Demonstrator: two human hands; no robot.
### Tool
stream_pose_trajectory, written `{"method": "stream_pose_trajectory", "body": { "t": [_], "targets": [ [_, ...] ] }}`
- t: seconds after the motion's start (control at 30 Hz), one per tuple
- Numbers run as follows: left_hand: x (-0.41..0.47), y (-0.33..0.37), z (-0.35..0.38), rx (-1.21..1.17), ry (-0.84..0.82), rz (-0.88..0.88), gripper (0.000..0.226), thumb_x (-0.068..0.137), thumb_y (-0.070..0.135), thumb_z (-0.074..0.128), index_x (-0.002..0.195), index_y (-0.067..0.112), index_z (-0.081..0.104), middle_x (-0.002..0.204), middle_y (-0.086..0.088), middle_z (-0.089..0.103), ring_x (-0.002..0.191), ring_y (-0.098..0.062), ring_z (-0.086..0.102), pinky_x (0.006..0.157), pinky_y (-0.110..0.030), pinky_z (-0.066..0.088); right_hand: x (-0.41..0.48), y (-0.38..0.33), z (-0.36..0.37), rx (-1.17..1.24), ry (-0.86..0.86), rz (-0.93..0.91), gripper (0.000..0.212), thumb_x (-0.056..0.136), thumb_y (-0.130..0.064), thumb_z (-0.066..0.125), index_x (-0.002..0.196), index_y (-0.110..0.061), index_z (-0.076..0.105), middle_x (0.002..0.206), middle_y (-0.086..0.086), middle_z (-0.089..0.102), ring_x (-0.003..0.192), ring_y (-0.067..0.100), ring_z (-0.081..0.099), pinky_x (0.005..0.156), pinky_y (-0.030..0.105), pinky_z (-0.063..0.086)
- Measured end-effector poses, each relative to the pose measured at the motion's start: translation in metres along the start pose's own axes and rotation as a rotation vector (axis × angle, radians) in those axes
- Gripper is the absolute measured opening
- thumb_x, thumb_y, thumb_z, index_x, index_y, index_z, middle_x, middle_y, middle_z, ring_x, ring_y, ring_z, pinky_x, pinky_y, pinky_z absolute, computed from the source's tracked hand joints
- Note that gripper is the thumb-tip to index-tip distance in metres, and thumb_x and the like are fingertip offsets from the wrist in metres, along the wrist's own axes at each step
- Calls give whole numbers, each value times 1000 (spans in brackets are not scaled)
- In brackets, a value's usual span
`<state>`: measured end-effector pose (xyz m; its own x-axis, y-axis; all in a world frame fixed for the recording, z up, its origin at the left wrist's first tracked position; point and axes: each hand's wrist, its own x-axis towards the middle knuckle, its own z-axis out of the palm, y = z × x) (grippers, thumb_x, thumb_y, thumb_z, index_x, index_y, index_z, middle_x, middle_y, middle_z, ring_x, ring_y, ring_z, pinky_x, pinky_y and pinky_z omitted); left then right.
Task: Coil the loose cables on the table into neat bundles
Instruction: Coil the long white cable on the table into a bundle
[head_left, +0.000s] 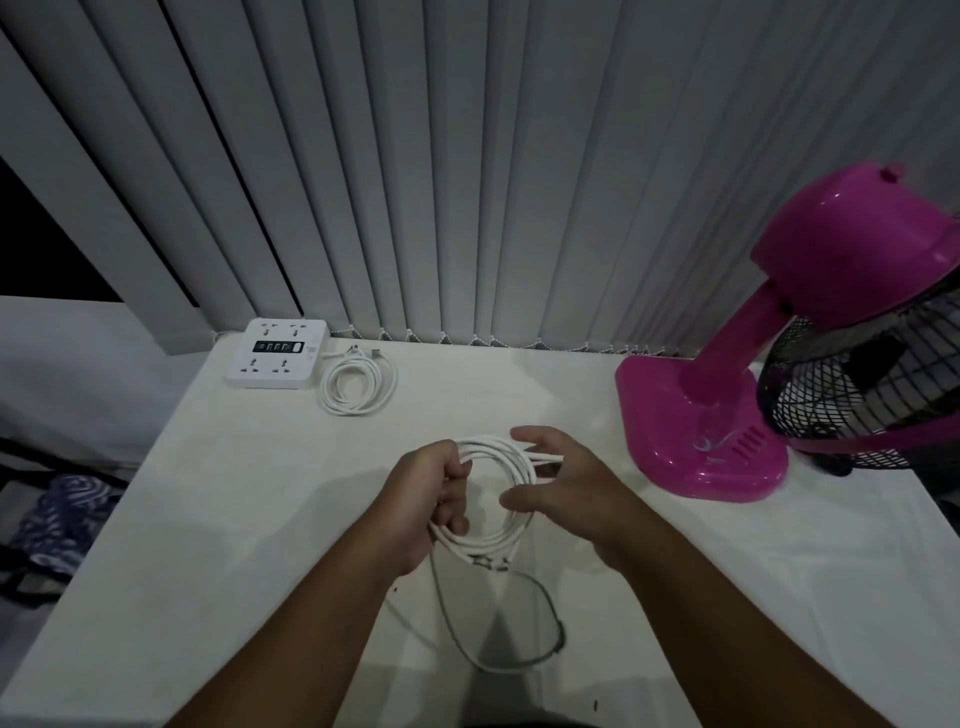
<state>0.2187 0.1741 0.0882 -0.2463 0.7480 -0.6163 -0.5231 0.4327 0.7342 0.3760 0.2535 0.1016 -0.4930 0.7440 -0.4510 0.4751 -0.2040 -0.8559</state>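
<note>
A white cable (511, 457) is wound into several loops and held above the white table (249, 519). My left hand (423, 501) is shut on the left side of the loops. My right hand (566, 486) touches their right side with fingers apart, and two cable strands pass between its fingers. A loose tail of the cable (498, 623) hangs from the bottom of the loops and curves over the table toward me. Another white cable (357, 385) lies coiled at the back of the table.
A white power strip (278, 353) sits at the back left beside the coiled cable. A pink table fan (789, 374) with a black grille stands on the right. Vertical blinds (467, 156) hang behind the table. The table's left edge drops off near dark fabric (47, 530).
</note>
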Motion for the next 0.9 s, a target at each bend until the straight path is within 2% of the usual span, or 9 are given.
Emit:
{"method": "stream_pose_trajectory", "body": {
  "t": [0.2,0.27,0.37,0.47,0.53,0.63,0.7,0.77,0.9],
  "targets": [
    [-7,9,-4,198,-61,20,4,59,18,49,59,16,45,56,1,16,44,-16,12,45,-25,25,-1,-8,-16,-39,-67,-68,59,75,-23,85,128,-36,63,122,-10,63,114,6,59,81,23,51],
    [-6,6,-2,164,-134,-4,4,61,17,48,63,15,46,56,1,15,45,-16,12,45,-26,27,-1,-10,-12,-66,-144,-14,43,79,-17,75,120,-28,66,111,0,71,99,13,67,81,28,52],
    [-5,2,3,80,-176,-2,8,70,11,43,74,10,50,54,0,23,45,-16,22,48,-28,37,0,-9,1,-4,-130,76,25,81,-3,56,102,-10,67,76,10,65,67,21,61,66,35,44],
    [-5,-1,2,62,-197,10,21,69,16,54,86,6,64,60,-5,47,55,-20,48,68,-34,47,5,-6,5,181,32,153,23,81,6,44,88,-4,63,59,9,52,50,22,49,56,32,34],
    [-5,-6,-6,161,-186,17,24,70,26,63,89,13,72,73,-6,63,70,-22,61,80,-38,48,6,-2,6,416,86,209,25,83,8,42,90,-3,62,59,9,46,49,21,45,56,33,33],
    [-5,-19,-9,13,-163,17,18,82,16,55,93,10,68,78,-7,67,76,-23,68,79,-36,51,3,5,12,632,78,289,24,87,7,42,95,-4,61,61,8,46,53,20,44,59,34,37],
    [-6,-25,-5,-191,-139,-22,17,78,6,50,91,6,61,66,-6,58,65,-24,64,71,-35,52,-1,13,18,748,15,358,23,88,5,44,98,-5,62,65,9,48,59,22,47,64,33,41],
    [-5,-29,-1,-285,-108,-50,18,67,9,50,84,8,55,57,-1,41,50,-20,48,59,-32,49,-4,20,19,813,-67,383,22,88,4,48,101,-6,62,69,10,52,64,23,51,66,33,44],
    [-7,-26,-1,-186,-30,-61,12,70,10,41,75,11,52,51,4,22,41,-14,20,49,-27,33,-6,19,10,397,-152,192,24,83,1,59,102,-10,68,75,7,59,66,17,57,65,30,45]
  ]
}}
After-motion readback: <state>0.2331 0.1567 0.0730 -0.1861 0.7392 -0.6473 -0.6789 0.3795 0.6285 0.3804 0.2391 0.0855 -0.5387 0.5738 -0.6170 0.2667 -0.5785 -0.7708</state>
